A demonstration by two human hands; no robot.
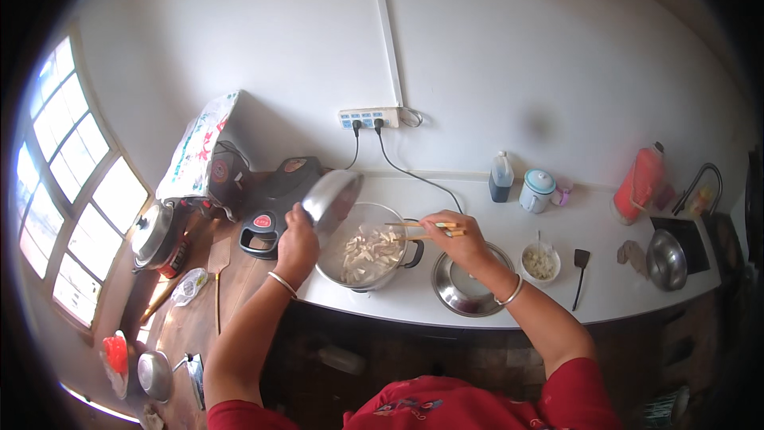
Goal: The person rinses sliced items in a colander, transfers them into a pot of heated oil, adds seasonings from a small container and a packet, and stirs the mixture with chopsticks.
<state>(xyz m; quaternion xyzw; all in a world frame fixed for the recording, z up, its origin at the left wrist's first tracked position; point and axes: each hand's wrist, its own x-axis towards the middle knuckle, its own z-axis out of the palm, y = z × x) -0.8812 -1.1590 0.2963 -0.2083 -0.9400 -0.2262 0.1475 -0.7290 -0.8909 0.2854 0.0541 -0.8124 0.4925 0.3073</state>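
Note:
My left hand [298, 245] grips a steel basin [333, 200], tilted over the left side of a two-handled metal pot [322, 269]. Pale chopped pieces [370, 251] lie inside the pot. In my right hand [459, 239] is a pair of wooden chopsticks [439, 231], spread apart, their tips over the pot's right side. Below that hand a steel lid [450, 295] with a glass middle rests on the white counter. A white bowl [541, 263] of pale chopped food, with a utensil standing in it, is further right.
A black electric griddle [280, 191] sits left of the pot. Along the wall stand a bottle of dark liquid [501, 178], a lidded mug [537, 191] and a red thermos [638, 185]. A black spatula [579, 278] and a steel bowl [667, 260] lie rightward. A power cord [418, 179] crosses the counter.

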